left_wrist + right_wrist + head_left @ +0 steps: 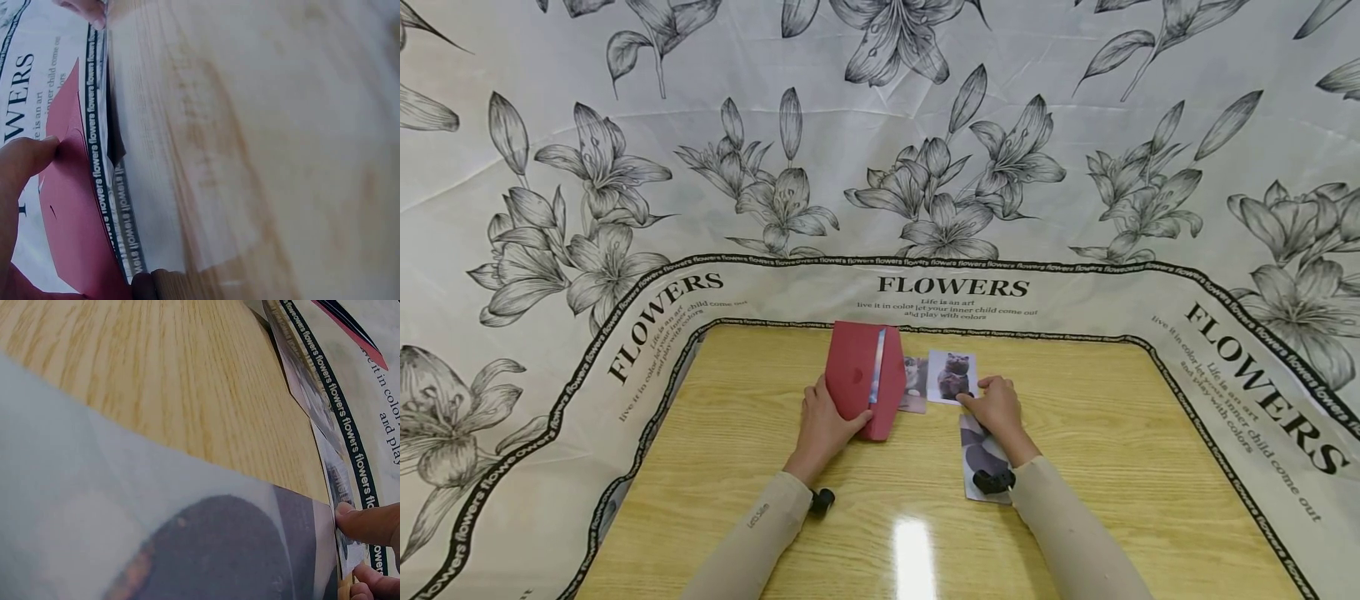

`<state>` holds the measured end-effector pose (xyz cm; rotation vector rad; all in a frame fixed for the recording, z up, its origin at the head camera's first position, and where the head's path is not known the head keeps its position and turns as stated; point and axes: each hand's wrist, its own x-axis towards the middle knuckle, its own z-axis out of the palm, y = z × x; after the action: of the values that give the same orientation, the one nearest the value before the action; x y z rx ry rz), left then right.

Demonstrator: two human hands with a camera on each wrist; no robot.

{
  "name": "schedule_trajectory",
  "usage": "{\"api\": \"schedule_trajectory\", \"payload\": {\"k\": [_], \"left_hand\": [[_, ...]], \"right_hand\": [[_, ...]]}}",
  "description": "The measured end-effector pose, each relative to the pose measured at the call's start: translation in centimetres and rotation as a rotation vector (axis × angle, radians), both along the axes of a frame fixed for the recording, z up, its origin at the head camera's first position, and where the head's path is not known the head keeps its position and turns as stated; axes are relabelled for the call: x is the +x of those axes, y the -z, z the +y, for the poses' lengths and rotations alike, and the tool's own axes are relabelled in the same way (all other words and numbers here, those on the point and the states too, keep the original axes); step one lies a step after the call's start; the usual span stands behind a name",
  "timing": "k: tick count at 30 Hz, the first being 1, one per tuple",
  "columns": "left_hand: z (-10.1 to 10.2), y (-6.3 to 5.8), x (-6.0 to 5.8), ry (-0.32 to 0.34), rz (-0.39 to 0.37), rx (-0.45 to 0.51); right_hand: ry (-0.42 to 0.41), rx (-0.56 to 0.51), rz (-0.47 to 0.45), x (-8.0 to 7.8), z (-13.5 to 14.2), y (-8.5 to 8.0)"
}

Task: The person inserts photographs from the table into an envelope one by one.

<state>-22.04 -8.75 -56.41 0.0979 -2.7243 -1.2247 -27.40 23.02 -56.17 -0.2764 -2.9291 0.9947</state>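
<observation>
My left hand [823, 425] holds a red envelope [850, 375] tilted up off the table, its thumb across the front. The flap is open, and the edge of a bluish-white card [877, 367] shows in the opening. With thumb and fingers, my right hand [997, 410] pinches the lower right corner of a photo of a grey cat [942, 371]. In the right wrist view the thumb [369, 525] lies on top of that photo. Another cat photo [916, 385] is partly covered by the envelope. Beneath the right wrist lies a grey-and-white photo [981, 450], partly hidden.
The wooden table [737, 500] has a cloth [955, 287] printed with flowers and lettering hanging along its back and sides. A dark wrist camera [822, 502] sits at the left cuff, another [994, 482] at the right. Light glares off the table's front.
</observation>
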Motion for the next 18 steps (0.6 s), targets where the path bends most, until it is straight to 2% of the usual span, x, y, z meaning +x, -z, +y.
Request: {"api": "schedule_trajectory", "payload": {"k": [8,18], "left_hand": [[0.04,0.25,-0.22,-0.005,-0.002,-0.013],[-0.01,0.47,-0.34,-0.002,-0.004,-0.029]], "right_hand": [[-0.005,-0.002,-0.019,-0.11,0.02,0.07],[0.032,-0.046,0.010,-0.14,-0.20,0.55]]}}
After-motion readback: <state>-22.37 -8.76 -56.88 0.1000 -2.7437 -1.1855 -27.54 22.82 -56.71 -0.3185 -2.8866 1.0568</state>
